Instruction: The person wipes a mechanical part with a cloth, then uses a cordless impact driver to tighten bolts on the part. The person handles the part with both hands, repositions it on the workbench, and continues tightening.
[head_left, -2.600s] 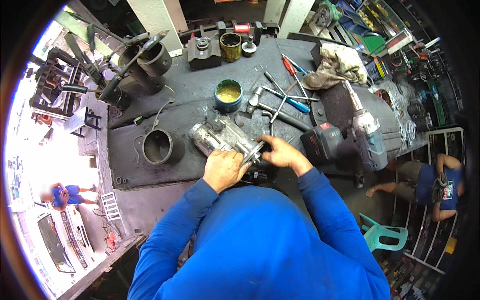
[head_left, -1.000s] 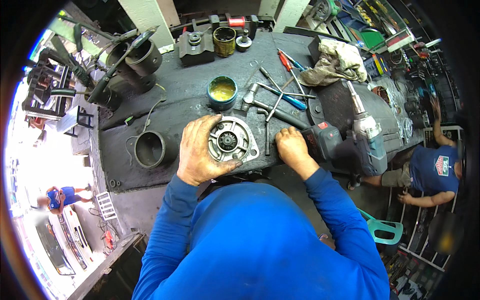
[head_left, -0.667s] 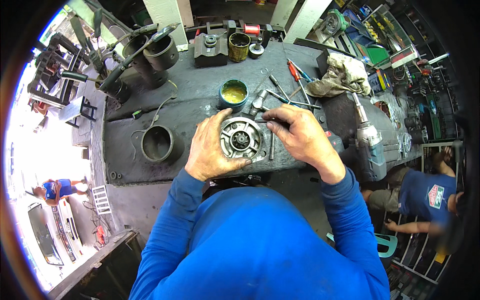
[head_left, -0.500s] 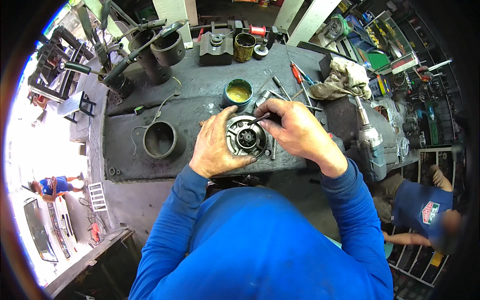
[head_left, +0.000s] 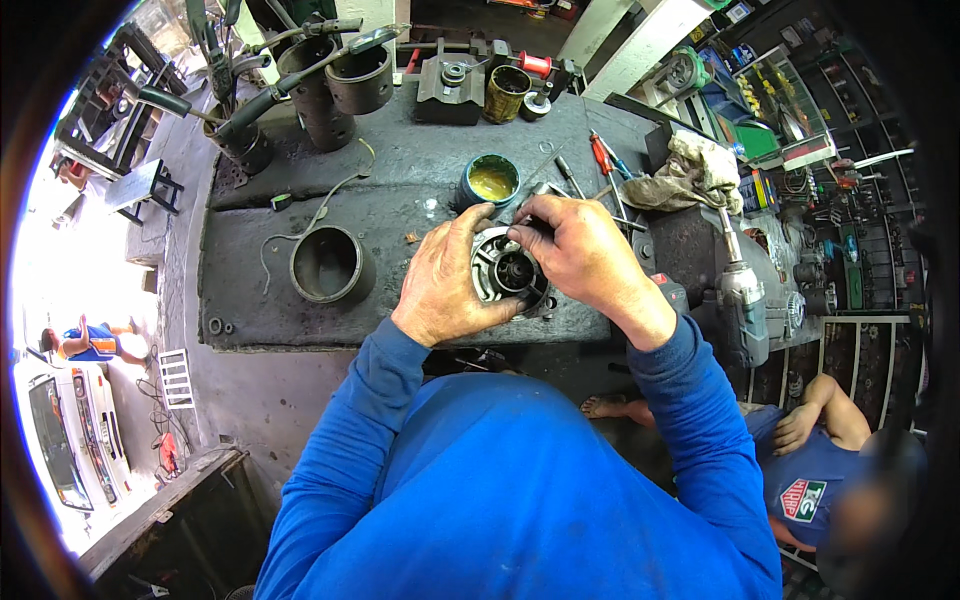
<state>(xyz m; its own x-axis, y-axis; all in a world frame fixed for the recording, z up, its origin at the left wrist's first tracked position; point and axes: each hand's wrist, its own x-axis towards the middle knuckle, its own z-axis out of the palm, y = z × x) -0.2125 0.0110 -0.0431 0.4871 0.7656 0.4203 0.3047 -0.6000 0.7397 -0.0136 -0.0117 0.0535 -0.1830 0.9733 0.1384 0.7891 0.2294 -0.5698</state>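
My left hand [head_left: 438, 278] is wrapped round the left side of a round metal housing [head_left: 486, 274], thumb along its near edge and fingers at its far edge. Inside the housing sits a small dark toothed gear [head_left: 515, 270]. Over the housing's far right rim, my right hand [head_left: 592, 252] is closed in a pinch, its fingertips reaching just above the gear. The slim dark rod seen between those fingers earlier is now mostly hidden by them. Just beyond the housing stands a blue-green tin [head_left: 490, 181] holding yellowish grease.
An open metal cylinder [head_left: 328, 266] stands on the dark workbench [head_left: 260, 325] to the left. Screwdrivers [head_left: 601, 155], a stained rag [head_left: 685, 175] and a power tool [head_left: 741, 300] lie to the right. Tool-filled cylinders [head_left: 325, 120] stand at the back left. A person [head_left: 820, 450] sits at the right.
My right hand has shifted slightly toward the housing, its fingers now covering the rod and more of the far rim. The person at the right has changed posture. The whole view has shifted slightly.
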